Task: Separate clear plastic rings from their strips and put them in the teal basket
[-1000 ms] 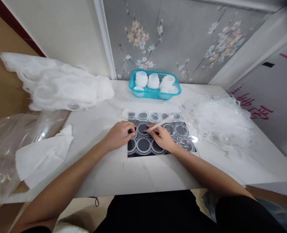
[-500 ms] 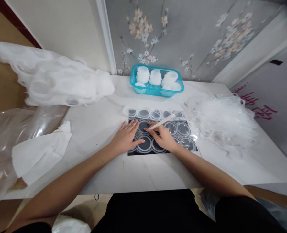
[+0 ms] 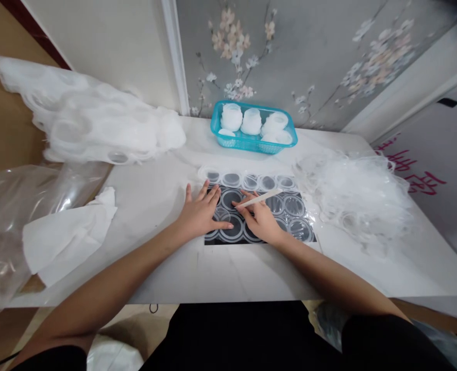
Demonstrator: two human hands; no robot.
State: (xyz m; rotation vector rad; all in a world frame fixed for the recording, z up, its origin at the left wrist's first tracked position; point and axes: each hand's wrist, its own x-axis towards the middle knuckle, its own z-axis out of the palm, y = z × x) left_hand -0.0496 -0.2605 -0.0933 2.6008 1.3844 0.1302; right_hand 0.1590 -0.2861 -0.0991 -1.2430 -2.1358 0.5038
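Note:
A black mat [image 3: 259, 242] lies on the white table, covered by a clear sheet of ring shapes [image 3: 231, 228]. My left hand [image 3: 201, 210] lies flat on the mat's left side, fingers spread. In my right hand [image 3: 259, 219] is a thin, flat whitish stick [image 3: 265, 197], held like a pen with its lower tip against a ring near the middle. Along the mat's far edge runs a row of frosted rings [image 3: 231, 179], partly overlapping it.
A blue basket [image 3: 254, 146] with stacked white discs [image 3: 232, 117] stands by the wall. Frosted ring sheets [image 3: 97, 129] are heaped at left, loose clear ring scraps [image 3: 359, 190] at right. White paper [image 3: 68, 234] and clear plastic film [image 3: 4, 221] lie at the left edge.
My left hand's fingers have spread wider and shifted slightly left. The right hand with the stick stays nearly in place. The whole view has shifted a little.

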